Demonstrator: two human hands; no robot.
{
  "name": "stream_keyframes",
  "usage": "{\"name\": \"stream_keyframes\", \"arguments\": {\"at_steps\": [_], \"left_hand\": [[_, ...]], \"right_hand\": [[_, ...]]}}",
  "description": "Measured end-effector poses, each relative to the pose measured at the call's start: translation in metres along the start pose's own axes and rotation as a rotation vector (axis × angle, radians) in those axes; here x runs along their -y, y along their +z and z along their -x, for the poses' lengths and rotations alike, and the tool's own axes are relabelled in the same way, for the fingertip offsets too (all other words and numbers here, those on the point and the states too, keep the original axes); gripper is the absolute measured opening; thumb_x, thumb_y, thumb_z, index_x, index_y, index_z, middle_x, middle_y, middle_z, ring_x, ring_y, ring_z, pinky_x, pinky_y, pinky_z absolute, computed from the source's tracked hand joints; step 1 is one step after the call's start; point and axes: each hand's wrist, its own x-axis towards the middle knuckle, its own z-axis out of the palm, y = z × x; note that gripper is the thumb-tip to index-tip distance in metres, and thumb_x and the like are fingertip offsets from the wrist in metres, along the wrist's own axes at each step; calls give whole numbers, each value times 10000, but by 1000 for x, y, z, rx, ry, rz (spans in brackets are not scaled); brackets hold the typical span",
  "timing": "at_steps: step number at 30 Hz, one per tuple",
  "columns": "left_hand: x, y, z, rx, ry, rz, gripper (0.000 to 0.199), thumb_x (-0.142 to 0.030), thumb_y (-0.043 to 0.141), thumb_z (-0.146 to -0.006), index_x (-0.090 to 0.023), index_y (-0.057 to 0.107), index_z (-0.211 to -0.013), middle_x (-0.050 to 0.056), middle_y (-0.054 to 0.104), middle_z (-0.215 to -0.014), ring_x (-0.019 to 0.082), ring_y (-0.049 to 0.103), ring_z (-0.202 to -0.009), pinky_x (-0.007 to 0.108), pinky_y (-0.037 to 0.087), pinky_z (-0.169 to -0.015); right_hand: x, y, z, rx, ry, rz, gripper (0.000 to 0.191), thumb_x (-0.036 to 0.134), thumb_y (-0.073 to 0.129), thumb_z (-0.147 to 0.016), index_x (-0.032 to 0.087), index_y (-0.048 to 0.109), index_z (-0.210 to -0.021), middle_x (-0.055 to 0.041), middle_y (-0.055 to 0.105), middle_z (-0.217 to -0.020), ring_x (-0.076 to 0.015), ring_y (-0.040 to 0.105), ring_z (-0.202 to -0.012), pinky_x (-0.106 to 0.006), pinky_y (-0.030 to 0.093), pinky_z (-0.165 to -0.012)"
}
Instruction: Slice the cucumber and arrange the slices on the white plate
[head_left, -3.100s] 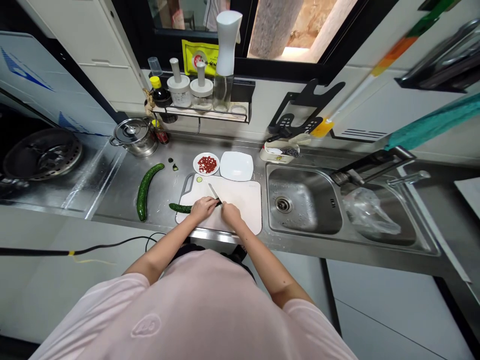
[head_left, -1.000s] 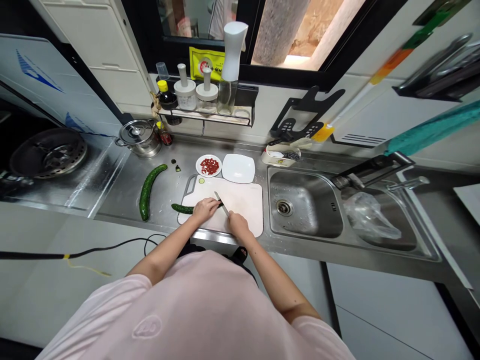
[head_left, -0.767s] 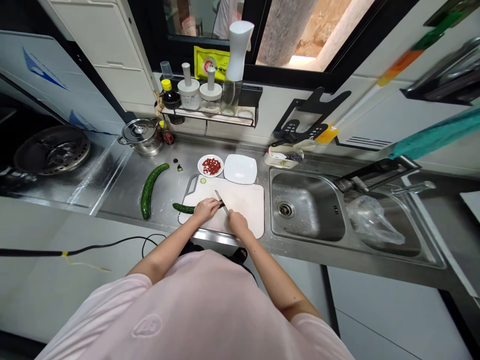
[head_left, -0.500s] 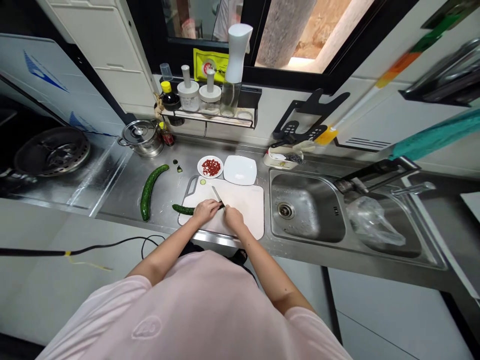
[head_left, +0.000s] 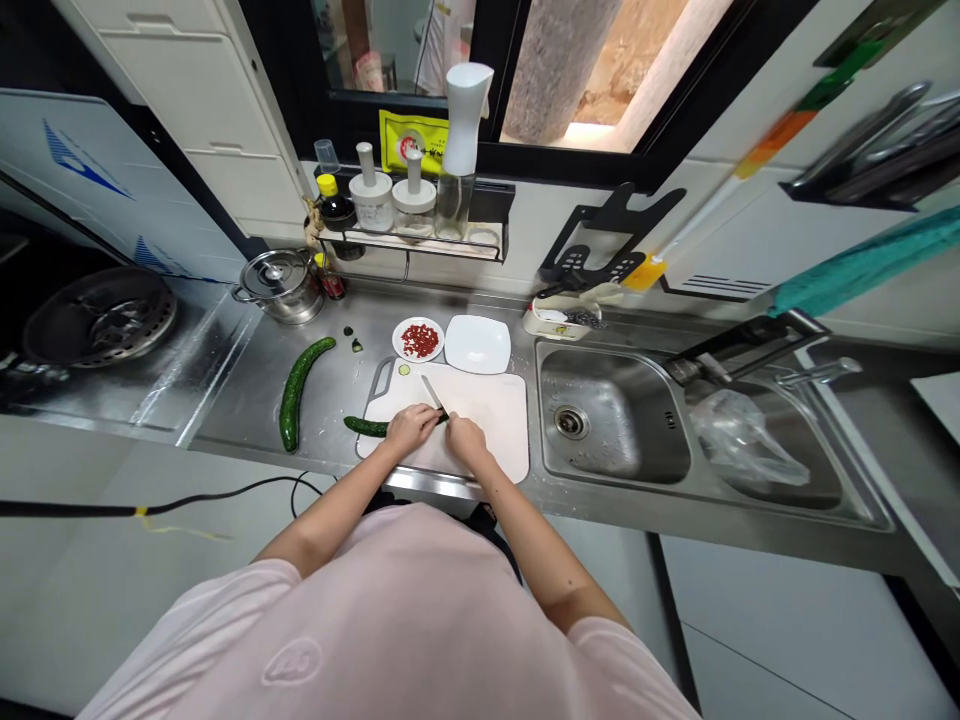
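Note:
On a white cutting board point(head_left: 495, 425), my left hand point(head_left: 411, 430) is closed over a dark green cucumber point(head_left: 366, 427), whose one end sticks out to the left past the board's edge. My right hand point(head_left: 466, 440) grips a knife point(head_left: 431, 390); its blade points up and to the left, at the cucumber's right end. One pale cucumber slice point(head_left: 404, 370) lies at the board's upper left. A second, whole cucumber point(head_left: 300, 392) rests on the steel counter to the left. Small dark green scraps point(head_left: 357, 345) lie near it.
Behind the board stand a plate of chopped red pieces point(head_left: 418, 341) and a white square plate point(head_left: 478, 345). To the right is a steel sink point(head_left: 611, 410) with a plastic bag point(head_left: 742, 440) in its second basin. A lidded pot point(head_left: 279, 285) and a wok point(head_left: 101, 315) stand to the left.
The camera view has shifted slightly. Both hands stay at nearly the same place on the board, with the knife still at the cucumber's right end.

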Motion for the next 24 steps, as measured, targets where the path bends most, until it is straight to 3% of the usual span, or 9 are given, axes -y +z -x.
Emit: {"name": "stream_keyframes", "arguments": {"at_steps": [24], "left_hand": [[-2,-2,-1,-10,-10,27,235,-273,461,-908,-240,655,-1037,27,662,-983,138,597,-927,264,467,-821]], "right_hand": [[-12,-3,39,65,43,45,224,157,340,-913,145,505,-1065,-142,654,-962,-223,630,-911,-283,417,-712]]}}
